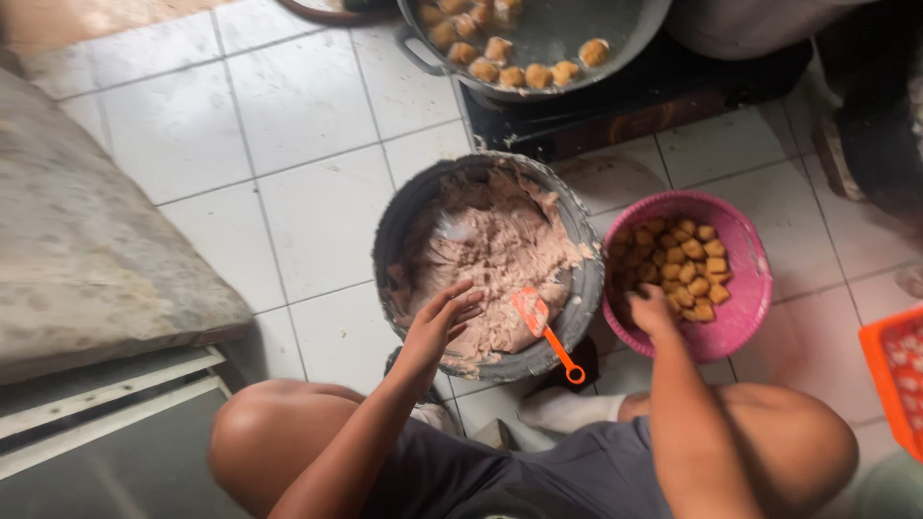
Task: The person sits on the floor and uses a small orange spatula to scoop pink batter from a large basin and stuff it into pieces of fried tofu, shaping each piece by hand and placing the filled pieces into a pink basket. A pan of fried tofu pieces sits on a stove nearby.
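Centrally, a grey bucket (577, 317) is set on the white tiled floor (308, 106), filled with pale pinkish-brown paste (490, 250). The left hand (442, 322) is laid on the paste at the bucket's near rim, fingers spread open, nothing gripped. An orange spatula (543, 332) is propped against the near rim, just beside that hand, its blade smeared with paste. A pink bowl (745, 288) is placed touching the bucket's right side, holding golden-brown fried cubes (687, 269). The right hand (652, 309) is lowered into the bowl's near edge; whether a cube is gripped cannot be told. A grey pan (577, 29) with browned pieces (510, 62) is seen beyond, and an orange crate (899, 370) at far right
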A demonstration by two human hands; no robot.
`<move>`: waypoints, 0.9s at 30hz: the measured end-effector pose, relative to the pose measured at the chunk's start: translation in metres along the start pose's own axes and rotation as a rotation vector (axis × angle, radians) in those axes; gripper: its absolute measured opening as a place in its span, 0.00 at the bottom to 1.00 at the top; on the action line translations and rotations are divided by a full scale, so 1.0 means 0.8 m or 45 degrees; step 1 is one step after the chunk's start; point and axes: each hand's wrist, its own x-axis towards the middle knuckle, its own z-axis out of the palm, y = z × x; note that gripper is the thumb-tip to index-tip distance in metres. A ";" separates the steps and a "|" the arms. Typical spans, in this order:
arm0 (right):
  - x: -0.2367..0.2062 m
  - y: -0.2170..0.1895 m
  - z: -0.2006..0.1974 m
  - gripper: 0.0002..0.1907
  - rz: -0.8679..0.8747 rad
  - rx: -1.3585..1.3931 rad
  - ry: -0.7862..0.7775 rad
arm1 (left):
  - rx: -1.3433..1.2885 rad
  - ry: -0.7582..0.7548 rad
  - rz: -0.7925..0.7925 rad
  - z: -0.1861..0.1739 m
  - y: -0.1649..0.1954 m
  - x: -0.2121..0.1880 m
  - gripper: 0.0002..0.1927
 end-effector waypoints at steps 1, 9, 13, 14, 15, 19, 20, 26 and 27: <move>0.000 0.001 0.007 0.24 -0.114 0.064 -0.215 | 0.016 0.016 -0.060 0.001 -0.012 -0.004 0.25; 0.008 0.014 0.030 0.24 -0.105 -0.307 -0.471 | -0.057 -0.021 -0.065 -0.003 -0.038 0.009 0.24; 0.008 0.019 0.030 0.25 -0.003 -0.404 -0.467 | -0.068 0.004 -0.091 0.000 -0.037 0.010 0.23; 0.007 0.019 0.029 0.25 -0.017 -0.395 -0.464 | -0.073 0.006 -0.090 0.001 -0.036 0.010 0.23; 0.006 0.020 0.029 0.24 -0.007 -0.355 -0.426 | -0.074 0.009 -0.086 0.002 -0.036 0.010 0.22; -0.001 0.019 0.026 0.16 0.053 -0.245 -0.133 | -0.077 0.009 -0.059 0.004 -0.033 0.010 0.22; -0.002 0.019 0.024 0.14 0.085 -0.233 -0.034 | -0.086 0.003 -0.050 0.005 -0.032 0.010 0.22; -0.008 0.023 0.010 0.18 0.222 0.618 0.354 | -0.077 -0.032 -0.028 0.014 -0.022 0.004 0.22; -0.009 0.025 0.007 0.18 0.272 0.710 0.404 | -0.074 -0.039 -0.025 0.016 -0.020 0.004 0.22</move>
